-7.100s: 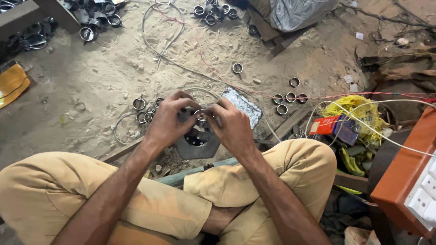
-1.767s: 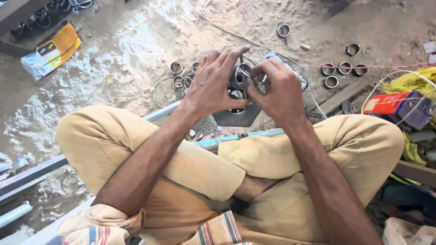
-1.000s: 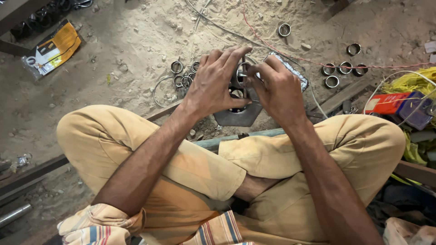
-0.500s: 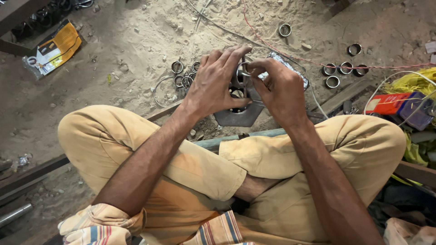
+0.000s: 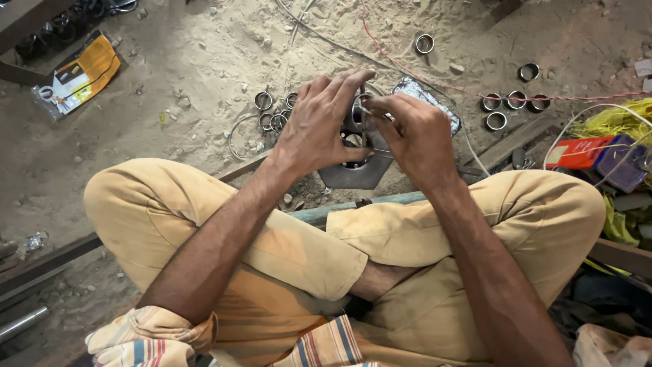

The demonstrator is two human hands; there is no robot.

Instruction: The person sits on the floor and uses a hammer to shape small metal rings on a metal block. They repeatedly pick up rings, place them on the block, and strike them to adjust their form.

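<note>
we see the left hand and right hand, fingers curled, pinching a small metal ring together above the dark hexagonal plate on the sandy ground, with loose rings to the left.

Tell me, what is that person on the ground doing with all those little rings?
A person sits cross-legged on sandy ground. The left hand and right hand are together over a dark metal plate, pinching a small metal ring between the fingers. More rings lie in the sand just to the left, and a row of rings lies further right. A yellow packet lies off to the left.
</note>
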